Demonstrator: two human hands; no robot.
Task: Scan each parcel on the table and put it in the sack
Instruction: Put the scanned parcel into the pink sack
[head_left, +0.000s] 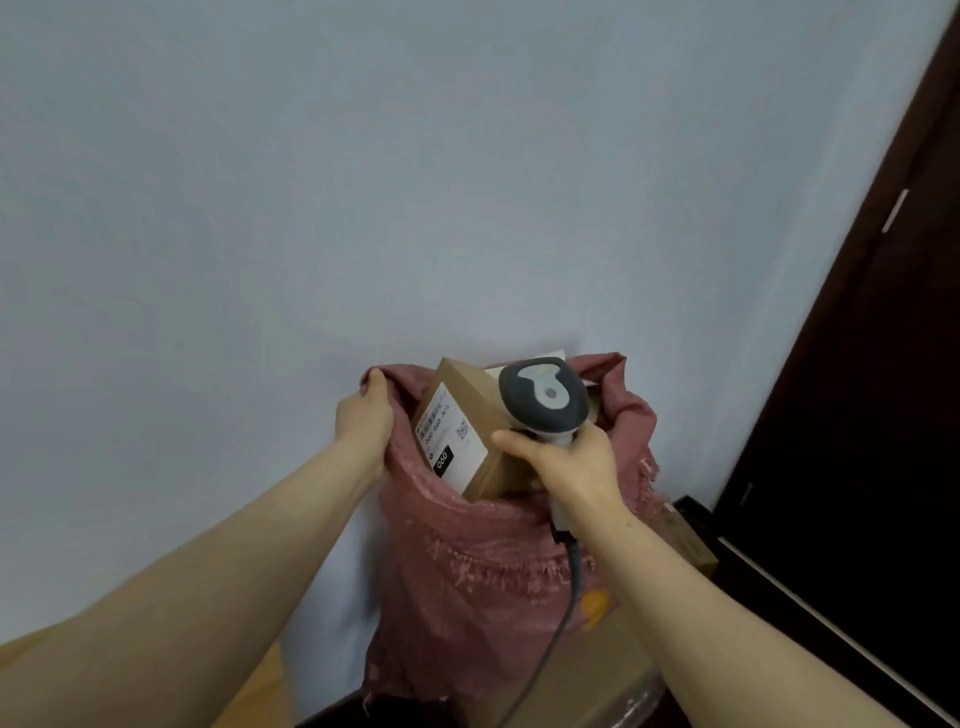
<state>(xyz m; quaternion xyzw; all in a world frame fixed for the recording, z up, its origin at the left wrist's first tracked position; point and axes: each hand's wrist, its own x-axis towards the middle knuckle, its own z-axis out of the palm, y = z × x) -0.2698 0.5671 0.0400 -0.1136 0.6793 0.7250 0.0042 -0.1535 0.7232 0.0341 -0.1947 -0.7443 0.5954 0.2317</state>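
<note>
A pink woven sack (467, 561) stands against the pale wall with its mouth open. My left hand (363, 415) grips the sack's left rim and holds it up. A brown cardboard parcel (467, 410) with a white shipping label sticks tilted out of the sack's mouth. My right hand (566, 462) grips the handle of a grey and white barcode scanner (543, 397), and its thumb and fingers also touch the parcel's right side. The scanner's head sits over the parcel's upper right corner. Another pale parcel edge shows behind it inside the sack.
The scanner's grey cable (563, 603) hangs down in front of the sack. A cardboard box (597, 675) lies under the sack at the bottom. A dark door (857, 415) fills the right side, with a small brown box (691, 540) at its foot.
</note>
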